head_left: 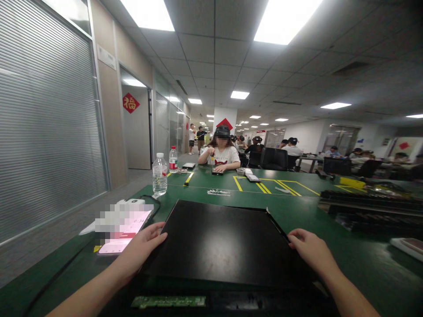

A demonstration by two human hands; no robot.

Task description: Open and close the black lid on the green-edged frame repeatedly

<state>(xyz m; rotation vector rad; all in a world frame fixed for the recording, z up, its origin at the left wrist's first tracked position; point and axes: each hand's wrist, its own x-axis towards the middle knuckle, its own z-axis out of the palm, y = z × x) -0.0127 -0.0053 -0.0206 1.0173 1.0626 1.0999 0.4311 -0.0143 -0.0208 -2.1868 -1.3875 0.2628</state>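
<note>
A large, glossy black screen panel (pixel 218 242) lies in front of me over the green table, reflecting the ceiling light. My left hand (pixel 150 240) grips its left edge, thumb on top and the other fingers around the side. At the opposite edge, my right hand (pixel 309 246) pinches the rim between thumb and fingers. Along the panel's right and far sides shows a thin dark frame (pixel 280 225), slightly apart from it at the far right corner. Below the near edge, a narrow green circuit board (pixel 168 301) sits on a dark surface.
Left of the panel are a lit phone (pixel 122 240), a cable and a water bottle (pixel 159 174). Black strip-like parts (pixel 360 207) are stacked on the right, near a white object (pixel 408 247). Across the green table (pixel 194 187), marked with yellow tape, sits a person (pixel 223 154).
</note>
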